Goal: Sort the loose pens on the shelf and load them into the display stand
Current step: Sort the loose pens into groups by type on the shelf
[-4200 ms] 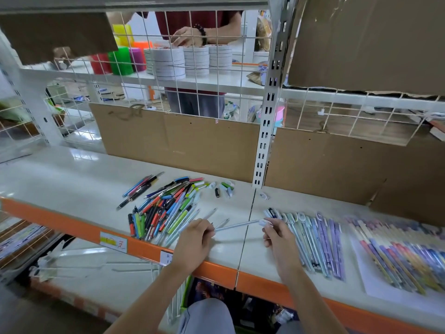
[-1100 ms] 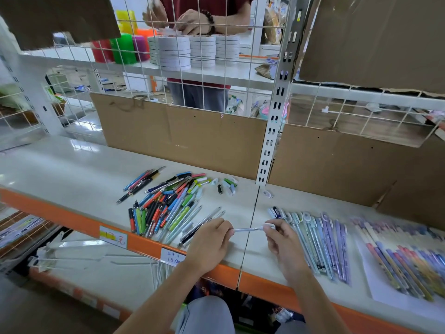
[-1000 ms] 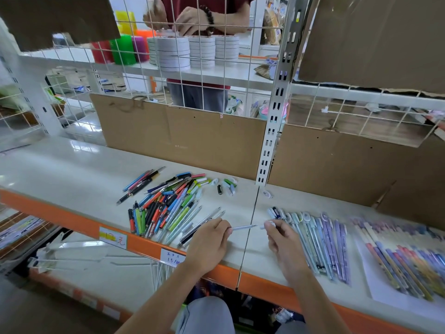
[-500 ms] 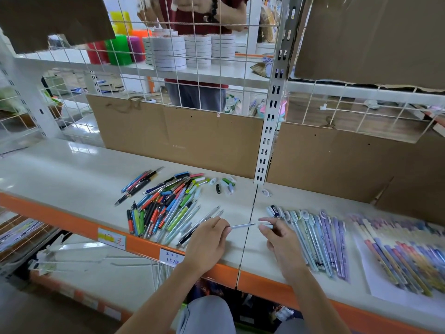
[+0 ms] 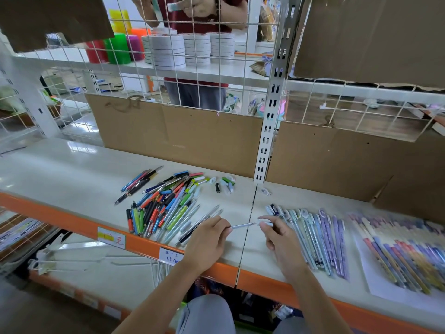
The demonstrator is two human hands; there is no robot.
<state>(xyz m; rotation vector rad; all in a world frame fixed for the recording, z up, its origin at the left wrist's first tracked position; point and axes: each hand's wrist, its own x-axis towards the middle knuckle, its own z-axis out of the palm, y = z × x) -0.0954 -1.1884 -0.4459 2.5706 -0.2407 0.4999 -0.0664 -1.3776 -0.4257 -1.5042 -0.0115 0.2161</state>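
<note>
Both hands were positioned over the front edge of the white shelf (image 5: pixel 72 169), above its orange front rail (image 5: pixel 60 216). The left hand (image 5: pixel 207 244) gripped the barrel of a thin pale pen (image 5: pixel 240 225), its fingers curled round the rear part of the barrel so that only the tip end showed. The right hand (image 5: pixel 281 239) pinched a white cap (image 5: pixel 265 221) between thumb and fingertips, directly at the pen's tip; whether the cap was already touching the tip could not be determined. The pen was held nearly level, just above the seam between the 2 shelf boards. A mixed pile of loose pens (image 5: pixel 166 206) lay on the shelf behind and to the left of the left hand. A sorted row of pale blue and purple pens (image 5: pixel 317 235) lay on the shelf just right of the right hand. Several loose caps (image 5: pixel 226 185) lay behind the pile, near the slotted upright (image 5: pixel 269 131).
</note>
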